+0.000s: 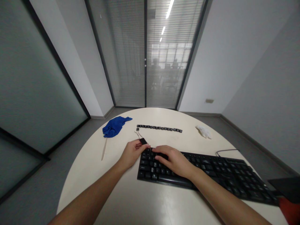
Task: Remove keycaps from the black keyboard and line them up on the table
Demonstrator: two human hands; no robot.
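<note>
My left hand [131,153] is closed around a small black keycap puller [143,141] with thin wire prongs pointing up and away. Its thumb and fingertips are at the top left corner of a black keyboard [173,178]. On the upper left keys lies my right hand [174,158], thumb and index finger apart, with no object visible in it. Its other fingers are partly hidden. Beyond both hands, a row of loose black keycaps [159,127] stretches across the table, and a single keycap [137,129] sits just below the row's left end.
A crumpled blue cloth [114,127] lies at the left of the round white table [86,175], beside a thin light stick [104,150]. Crumpled white tissue [203,132] is at the right. The keyboard cable [226,150] runs toward the right edge. A dark object [286,189] stands lower right.
</note>
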